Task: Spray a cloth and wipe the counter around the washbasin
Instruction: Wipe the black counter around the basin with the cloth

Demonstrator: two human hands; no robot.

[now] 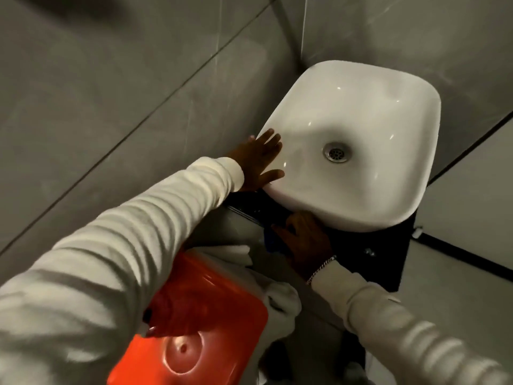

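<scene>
At far left, a cream ribbed sleeve runs up from the bottom corner toward the washbasin. Below it sits an orange plastic object with a glossy top, and what it is cannot be told. Just right of that lies a bundle of white fabric.

The left hand lies flat against the left side of the white washbasin, palm down. Its fingers are spread and straight, holding nothing, with the tips resting on the basin's rim and the thumb laid along the near-left corner. The grey tiled wall is just beyond those fingers on their left.

The basin is a rounded square bowl sitting on a dark worktop, with a metal drain at its centre, to the right of the left fingers.

The right hand presses down on the dark worktop right under the basin's near edge. Its fingers are close together and mostly flat on a blue cloth, which shows only as a small patch poking out at their left side. How firmly they grip it cannot be told. A chain bracelet circles the wrist, just ahead of the right cream cuff.
</scene>
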